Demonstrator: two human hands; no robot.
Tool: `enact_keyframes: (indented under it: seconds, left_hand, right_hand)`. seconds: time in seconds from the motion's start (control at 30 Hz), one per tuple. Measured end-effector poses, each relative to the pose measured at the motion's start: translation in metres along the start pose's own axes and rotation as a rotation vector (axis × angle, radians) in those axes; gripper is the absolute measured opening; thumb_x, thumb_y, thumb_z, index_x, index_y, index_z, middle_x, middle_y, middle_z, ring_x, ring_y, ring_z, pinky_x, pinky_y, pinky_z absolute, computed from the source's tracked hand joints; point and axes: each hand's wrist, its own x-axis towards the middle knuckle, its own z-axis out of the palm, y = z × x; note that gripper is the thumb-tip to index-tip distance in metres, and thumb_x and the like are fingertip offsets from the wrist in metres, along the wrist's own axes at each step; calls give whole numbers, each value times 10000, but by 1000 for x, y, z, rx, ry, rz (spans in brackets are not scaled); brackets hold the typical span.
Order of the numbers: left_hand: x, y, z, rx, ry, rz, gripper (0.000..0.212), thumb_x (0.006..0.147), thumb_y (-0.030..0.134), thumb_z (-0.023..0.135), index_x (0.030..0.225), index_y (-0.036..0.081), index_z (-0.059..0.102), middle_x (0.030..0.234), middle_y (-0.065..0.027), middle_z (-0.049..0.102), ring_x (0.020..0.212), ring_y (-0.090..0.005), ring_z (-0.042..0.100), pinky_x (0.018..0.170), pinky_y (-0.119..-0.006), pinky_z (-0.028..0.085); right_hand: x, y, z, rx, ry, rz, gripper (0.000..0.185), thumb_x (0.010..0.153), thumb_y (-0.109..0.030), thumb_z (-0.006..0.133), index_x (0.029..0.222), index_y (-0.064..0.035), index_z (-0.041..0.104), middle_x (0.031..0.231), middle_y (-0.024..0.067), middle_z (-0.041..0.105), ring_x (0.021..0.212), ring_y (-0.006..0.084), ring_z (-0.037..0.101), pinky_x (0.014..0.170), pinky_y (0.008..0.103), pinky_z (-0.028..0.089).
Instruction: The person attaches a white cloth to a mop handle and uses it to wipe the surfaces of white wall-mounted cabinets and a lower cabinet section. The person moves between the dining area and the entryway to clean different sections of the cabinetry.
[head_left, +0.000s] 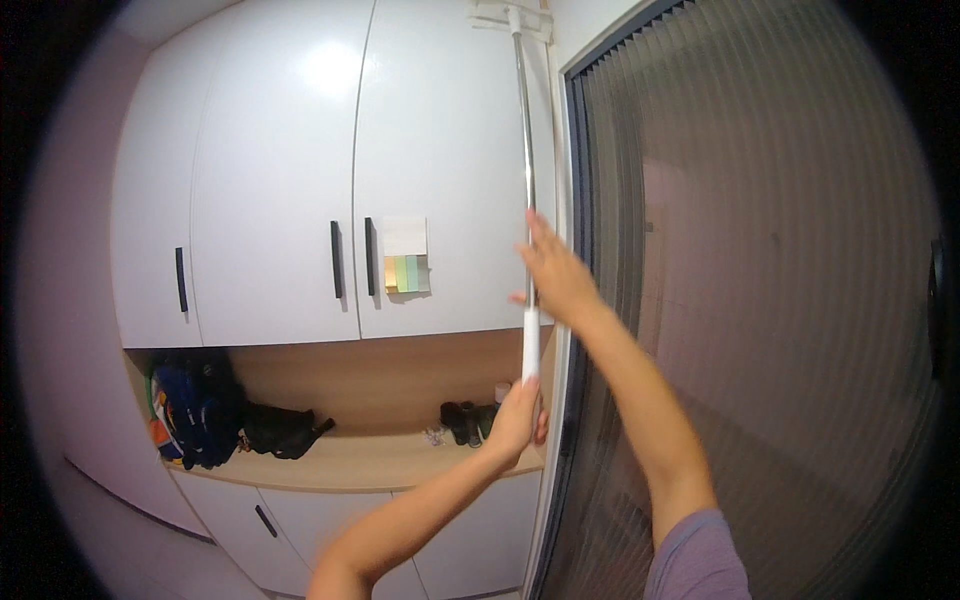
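Note:
A flat mop with a slim metal pole (523, 112) stands nearly vertical in front of the tall white cabinet door (450, 150). Its pale flat head (495, 16) is up at the door's top right corner, partly cut by the picture's edge. My left hand (516, 420) is wrapped around the lower end of the white handle grip (531, 341). Higher up, my right hand (562, 281) loosely holds the metal pole just above that grip, its fingers fairly straight and slightly blurred.
A ribbed, translucent sliding door (750, 262) in a dark frame rises close on the right. Below the upper cabinets, a wooden niche shelf (367, 461) bears a blue backpack (199, 412), a black bag (281, 430) and dark shoes (459, 421). Coloured paper notes (407, 274) stick to the door beside black handles (369, 256).

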Motion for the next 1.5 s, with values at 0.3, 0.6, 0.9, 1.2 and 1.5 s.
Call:
enact_keyframes:
  seconds: [0.3,0.6,0.9,1.2,1.5]
  left_hand:
    - [-122,-226,-51,129,142,-108,324,952,333,317,772,71,374,551,-26,420,445,-130,415,413,-271,355]
    - [-273,-350,-62,385,98,-255,411,929,427,337,732,82,443,538,-18,437,470,-129,419,432,-269,345]
    - [-213,-357,-81,325,16,-280,360,936,374,342,769,65,424,550,-30,466,462,-137,431,449,-280,371]
    - [-47,-67,-27,144,44,46,380,943,410,311,813,63,394,559,-56,447,466,-154,446,464,-276,402]
    - [-113,-147,-72,127,194,-81,341,950,335,320,742,76,397,522,-27,406,421,-127,397,406,-266,351]
  right_hand:
    - [-205,-123,71,336,-223,187,494,694,-223,707,1079,-84,430,1410,255,142,1277,398,250,1031,416,288]
    - [-398,-255,76,532,-405,215,415,764,-289,649,1099,-113,478,1368,271,190,1228,422,316,1016,427,313]
    - [-296,-195,66,419,-299,181,471,733,-289,679,1113,-96,479,1369,253,230,1258,412,281,1000,430,335]
    - [-62,-55,11,260,-2,107,590,621,-86,713,1170,-78,494,1404,155,254,1272,311,306,1020,379,324]
    - [-111,-91,43,278,-77,-46,616,670,13,605,1243,-143,441,1375,83,346,1264,253,335,1025,422,295]
